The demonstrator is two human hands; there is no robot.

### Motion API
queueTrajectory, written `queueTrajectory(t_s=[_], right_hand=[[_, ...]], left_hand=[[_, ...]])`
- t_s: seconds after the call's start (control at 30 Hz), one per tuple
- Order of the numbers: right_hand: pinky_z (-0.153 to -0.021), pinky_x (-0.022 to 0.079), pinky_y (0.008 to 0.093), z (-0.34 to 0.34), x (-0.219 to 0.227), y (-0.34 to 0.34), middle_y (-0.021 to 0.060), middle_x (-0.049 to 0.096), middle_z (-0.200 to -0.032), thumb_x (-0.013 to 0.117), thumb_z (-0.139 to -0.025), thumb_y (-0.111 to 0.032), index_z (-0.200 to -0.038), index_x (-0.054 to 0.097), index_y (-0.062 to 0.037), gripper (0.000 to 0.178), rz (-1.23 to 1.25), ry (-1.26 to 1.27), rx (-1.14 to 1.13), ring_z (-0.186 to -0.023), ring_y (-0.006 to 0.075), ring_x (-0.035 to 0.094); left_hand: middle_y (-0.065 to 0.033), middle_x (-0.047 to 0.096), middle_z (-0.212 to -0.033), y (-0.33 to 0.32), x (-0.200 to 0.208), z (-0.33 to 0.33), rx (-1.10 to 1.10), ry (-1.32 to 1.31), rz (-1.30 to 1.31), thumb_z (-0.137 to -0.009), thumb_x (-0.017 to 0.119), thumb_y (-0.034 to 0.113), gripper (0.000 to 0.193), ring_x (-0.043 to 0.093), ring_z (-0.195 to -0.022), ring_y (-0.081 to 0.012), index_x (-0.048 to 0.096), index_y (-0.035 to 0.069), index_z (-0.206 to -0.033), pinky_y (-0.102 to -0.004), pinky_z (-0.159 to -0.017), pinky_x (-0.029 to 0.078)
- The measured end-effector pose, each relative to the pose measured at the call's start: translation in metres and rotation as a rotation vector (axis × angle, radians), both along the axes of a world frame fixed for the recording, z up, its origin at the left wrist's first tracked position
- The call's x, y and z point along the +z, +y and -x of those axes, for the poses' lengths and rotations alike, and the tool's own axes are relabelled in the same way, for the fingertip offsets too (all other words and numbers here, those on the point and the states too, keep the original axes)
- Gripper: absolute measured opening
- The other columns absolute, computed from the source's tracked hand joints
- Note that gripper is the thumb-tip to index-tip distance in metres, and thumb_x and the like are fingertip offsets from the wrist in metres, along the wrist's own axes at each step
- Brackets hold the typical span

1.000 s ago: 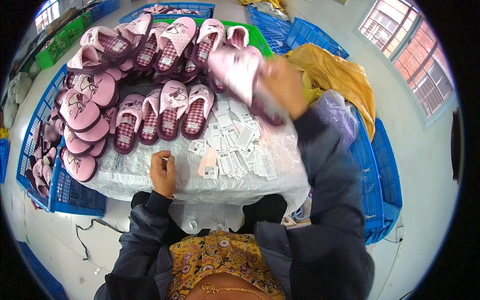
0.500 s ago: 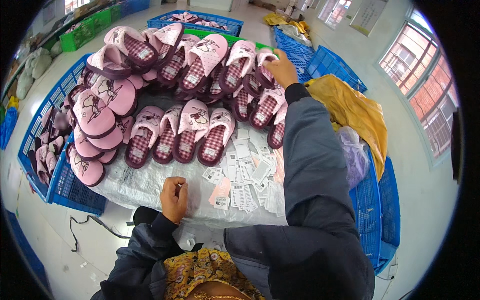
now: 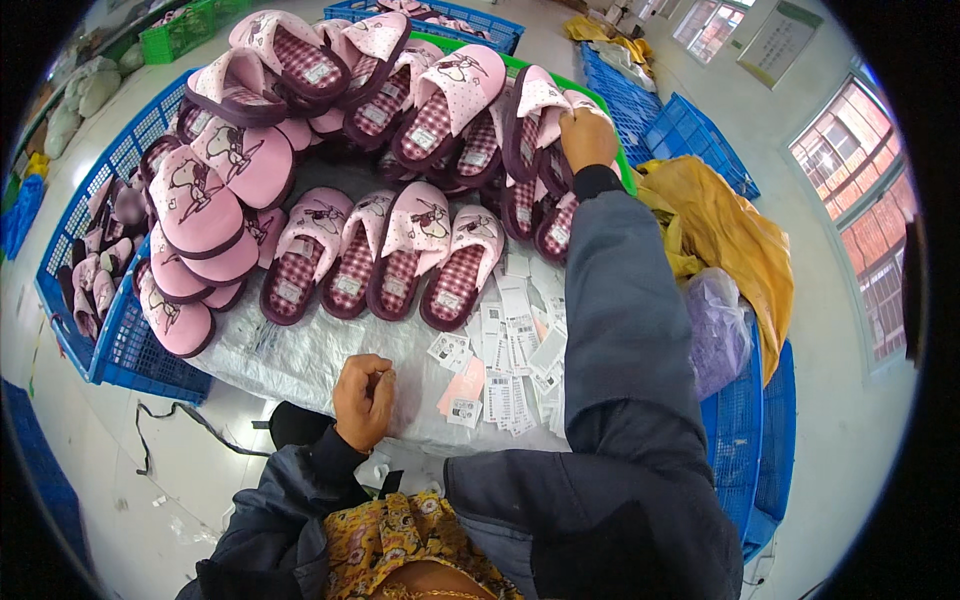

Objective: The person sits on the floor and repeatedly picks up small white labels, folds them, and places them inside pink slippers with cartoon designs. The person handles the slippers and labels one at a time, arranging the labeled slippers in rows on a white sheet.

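My right hand (image 3: 588,140) reaches far out to the right end of the heap, fingers closed round a pink slipper (image 3: 577,101) with a dark maroon sole; its grip is partly hidden by the hand's own back. My left hand (image 3: 363,403) rests near the table's front edge, curled into a loose fist with nothing showing in it. Between the hands, a front row of slippers (image 3: 398,245) with checked insoles and printed pink uppers lies on the plastic-covered table (image 3: 290,365). More slippers are piled at the left (image 3: 197,205) and back (image 3: 455,85).
White paper labels (image 3: 508,345) and a pink slip (image 3: 462,386) lie scattered right of centre. Blue crates (image 3: 150,350) flank the table, one at left holding slippers. A yellow cloth (image 3: 730,215) and purple plastic bag (image 3: 717,330) sit at the right, below a barred window.
The view has shifted, moving the slippers up and right in the picture. My right hand stays on the slippers at the heap's right end; my left remains curled by the edge.
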State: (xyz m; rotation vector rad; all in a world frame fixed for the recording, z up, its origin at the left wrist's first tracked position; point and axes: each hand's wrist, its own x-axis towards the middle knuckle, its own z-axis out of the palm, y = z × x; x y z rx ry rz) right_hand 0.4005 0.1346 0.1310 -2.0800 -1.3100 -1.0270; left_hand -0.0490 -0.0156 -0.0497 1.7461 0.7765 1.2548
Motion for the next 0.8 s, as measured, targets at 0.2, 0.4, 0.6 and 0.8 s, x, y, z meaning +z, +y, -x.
queueTrajectory(t_s=[0.2,0.4,0.6,0.8], right_hand=[[-0.066,0.048,0.0475,0.111,-0.002,-0.111,0.0163,0.064,-0.076,0.061,-0.086,-0.021,-0.091,0.071,-0.0074,0.017,-0.071,-0.071,0.155,-0.075,0.0366,0.061],[-0.064,0.048,0.0422,0.231,-0.074,-0.217,0.0095,0.059,-0.076,0.067,-0.077,-0.008,-0.095,0.07,-0.0098,0.018,-0.119,0.116,0.316,-0.075,0.0306,0.059],[-0.067,0.049,0.0413,0.301,-0.117,-0.233,0.0105,0.062,-0.079,0.069,-0.08,-0.012,-0.096,0.069,-0.0068,0.017,-0.107,0.326,0.388,-0.077,0.0312,0.059],[-0.076,0.049,0.0416,0.313,-0.123,-0.249,0.0106,0.064,-0.091,0.072,-0.082,-0.02,-0.114,0.063,-0.0054,0.036,0.092,0.561,0.525,-0.084,0.033,0.059]], left_hand=[[-0.007,0.054,-0.096,0.002,0.008,0.0,-0.052,0.042,-0.082,-0.089,0.065,0.002,0.021,0.053,-0.078,-0.0127,0.056,0.001,-0.108,-0.026,-0.066,0.044],[-0.018,0.051,-0.129,-0.007,0.03,-0.01,-0.209,-0.035,-0.262,-0.078,0.08,0.013,0.06,0.052,-0.11,-0.0298,0.051,0.004,-0.131,-0.0333,-0.078,0.049],[-0.0093,0.042,-0.134,-0.005,0.021,0.0,-0.141,-0.163,0.031,-0.09,0.067,0.008,0.05,0.05,-0.119,-0.0205,0.044,0.003,-0.135,-0.0331,-0.096,0.046],[-0.0148,0.061,-0.117,0.04,0.006,0.009,0.076,0.072,-0.185,-0.093,0.058,0.008,0.025,0.056,-0.112,-0.0278,0.06,-0.001,-0.116,-0.0361,-0.1,0.042]])
